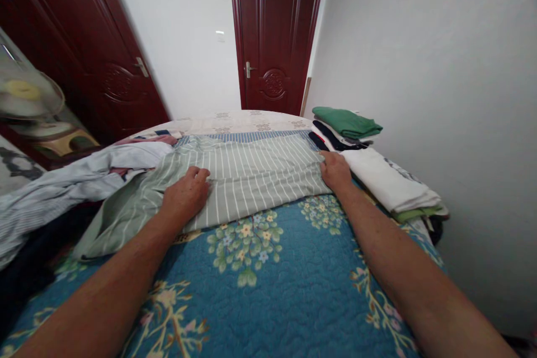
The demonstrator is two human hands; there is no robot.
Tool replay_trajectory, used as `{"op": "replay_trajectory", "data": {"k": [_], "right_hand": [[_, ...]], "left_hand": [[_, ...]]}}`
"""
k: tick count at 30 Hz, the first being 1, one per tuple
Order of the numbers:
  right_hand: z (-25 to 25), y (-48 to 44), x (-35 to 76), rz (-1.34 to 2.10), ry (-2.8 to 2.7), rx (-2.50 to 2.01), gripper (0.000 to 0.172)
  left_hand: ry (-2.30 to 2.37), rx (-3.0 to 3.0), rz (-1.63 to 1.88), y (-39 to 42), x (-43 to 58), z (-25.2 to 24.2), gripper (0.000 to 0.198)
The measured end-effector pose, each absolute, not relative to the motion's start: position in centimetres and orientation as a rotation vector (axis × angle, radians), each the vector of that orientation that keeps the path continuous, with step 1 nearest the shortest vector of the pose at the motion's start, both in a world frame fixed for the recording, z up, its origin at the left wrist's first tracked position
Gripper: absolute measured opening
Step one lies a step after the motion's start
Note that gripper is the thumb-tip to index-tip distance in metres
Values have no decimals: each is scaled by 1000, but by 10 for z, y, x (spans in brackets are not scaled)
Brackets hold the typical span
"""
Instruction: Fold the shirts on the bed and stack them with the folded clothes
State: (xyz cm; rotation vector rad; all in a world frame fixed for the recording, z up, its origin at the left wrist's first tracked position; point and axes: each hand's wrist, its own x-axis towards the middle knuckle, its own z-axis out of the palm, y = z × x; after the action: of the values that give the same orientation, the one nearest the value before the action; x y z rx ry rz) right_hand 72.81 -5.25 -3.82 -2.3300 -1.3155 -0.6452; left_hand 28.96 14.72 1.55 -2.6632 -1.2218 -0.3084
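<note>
- Quilt (293, 296): blue, floral, lies under the striped garment and shows bare on its near side.
- Striped garment (264, 159): pale green, white lines, spread crosswise on the quilt; right part fairly flat, left end loose and gaping. Judged partway at most: laid out, not a compact bundle.
- Loose clothes (96, 170): rumpled heap left of the striped garment, pale grey on top; look undone, so this side seems left over.
- White folded garment (384, 179): just right of the striped garment, atop other folded pieces; looks done.
- Green folded cloth (348, 122): tops another neat stack, beyond the striped garment's right end; looks done too.
- Left hand (187, 193): knuckles up, resting on the striped garment, left of its middle.
- Right hand (335, 172): on the striped garment's right edge, well apart from the other. Fingertips mostly hidden on both; can't tell if either grips fabric.
</note>
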Motion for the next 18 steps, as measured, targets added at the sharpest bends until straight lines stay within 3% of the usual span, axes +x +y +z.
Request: {"op": "replay_trajectory", "data": {"k": [4, 8, 13, 18], "right_hand": [[-32, -59, 720, -723, -1374, -2200, 34], [-28, -87, 697, -586, -1548, -2240, 31], [-25, -140, 675, -381, -1783, -2361, 45], [-16, -148, 665, -362, -1618, -2658, 40]], "left_hand": [[-909, -2784, -307, 127, 294, 20, 31], [-659, -2896, -170, 96, 280, 21, 32], [-686, -2847, -201, 87, 211, 6, 27], [-841, -2712, -374, 103, 147, -13, 41]]}}
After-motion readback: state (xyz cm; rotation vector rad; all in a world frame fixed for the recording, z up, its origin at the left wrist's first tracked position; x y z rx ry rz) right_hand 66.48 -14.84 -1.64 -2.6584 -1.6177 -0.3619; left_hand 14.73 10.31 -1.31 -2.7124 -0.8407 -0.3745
